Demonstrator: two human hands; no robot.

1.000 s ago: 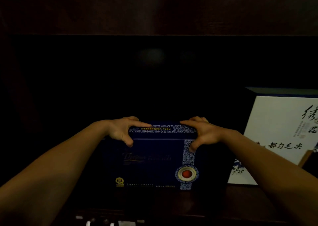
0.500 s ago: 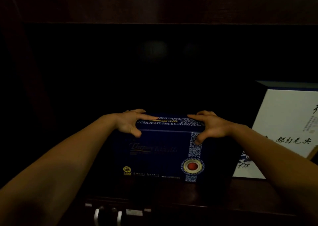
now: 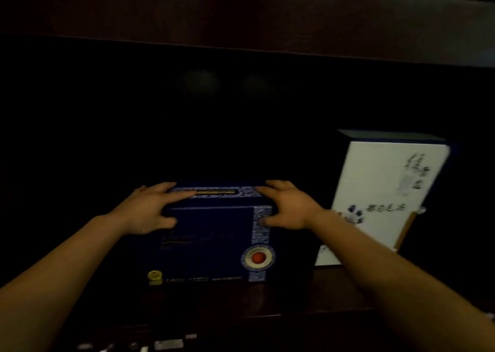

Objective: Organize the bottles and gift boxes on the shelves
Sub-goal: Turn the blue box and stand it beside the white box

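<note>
**Navy gift box gripped at both top corners on a dark shelf**

Navy blue cardboard made up the gift box point(image 3: 211, 241), which stood upright on the dark wooden shelf point(image 3: 267, 306) at about the 6 o'clock part of the frame. Its front carried a blue-and-white patterned strip down the right side, a round red seal low at 5 o'clock on the face, and a small yellow mark at the bottom left. The left hand point(image 3: 146, 211) clasped the top left corner, fingers spread along the top edge and thumb pressed on the front face. The right hand point(image 3: 288, 208) mirrored it at the top right corner, fingers laid over the top and thumb on the patterned strip. At 3 o'clock from the box, apart from it, stood a taller white gift box point(image 3: 380, 196) with blurred dark calligraphy and a blue floral print, slightly tilted. Behind both, toward 12 o'clock, the shelf recess was too dark to read, under a wooden board point(image 3: 241, 11)
</note>
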